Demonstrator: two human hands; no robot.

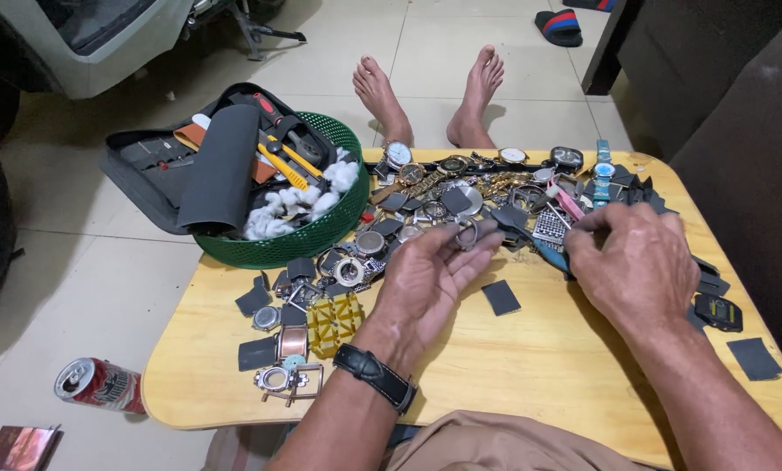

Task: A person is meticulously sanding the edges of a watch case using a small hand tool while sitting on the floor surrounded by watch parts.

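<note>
My left hand [430,275] lies palm up over the low yellow wooden table [513,366], fingers half curled, and it cups a small round silver metal watch ring [466,232] at the fingertips, I think so it cannot roll away. There is a black strap on that wrist. My right hand [635,266] is palm down at the edge of the pile, fingers bent and pinched together on something small and dark; I cannot tell what it is. The ring sits just in front of the big heap of watch parts [461,201], cases, backs and straps all mixed, so I can reach any bit fast. Whole watches [513,157] lie in a row along the far edge, out of the mess. Small dark square pads [501,297] lie here and there on the wood. A round green plastic basket [308,235] sits on the left corner, and it holds an open black tool case [160,170], a yellow cutter [284,166] and white cotton balls [321,196], close by my left side. My bare feet [435,96] stick out past the table on a pale tiled floor [85,288]. A red drink can [100,385] lies on its side on the floor near the left corner, and a striped sandal [559,26] is far off by dark furniture.
</note>
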